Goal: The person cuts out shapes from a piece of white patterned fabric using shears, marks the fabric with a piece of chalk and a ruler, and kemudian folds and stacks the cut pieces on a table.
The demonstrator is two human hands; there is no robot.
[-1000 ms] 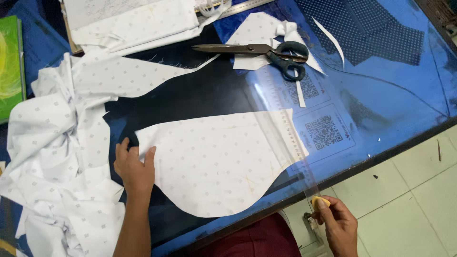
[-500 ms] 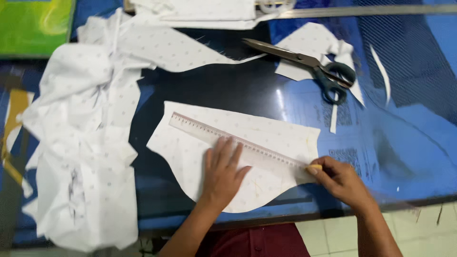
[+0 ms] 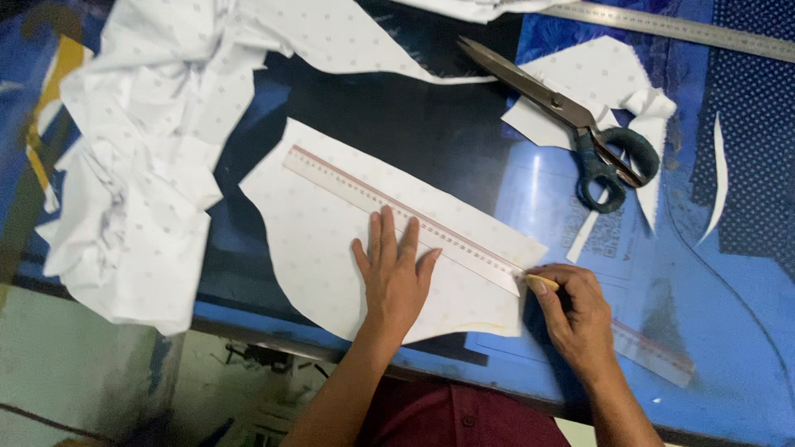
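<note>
Head camera looks down on a cut white fabric piece (image 3: 331,240) lying at frame centre on the blue table (image 3: 729,331). Left hand (image 3: 396,277) rests flat, fingers spread, pinning the clear ruler (image 3: 397,213) that crosses the piece diagonally. At four o'clock, right hand (image 3: 580,319) pinches a yellow chalk (image 3: 542,283) against the ruler's edge. Scissors (image 3: 580,124) lie at one o'clock; crumpled white cloth (image 3: 141,165) sits at nine.

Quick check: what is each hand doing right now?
Left hand: open, flat on the clear ruler and white fabric piece.
Right hand: closed on a small yellowish marker at the ruler's edge.
</note>
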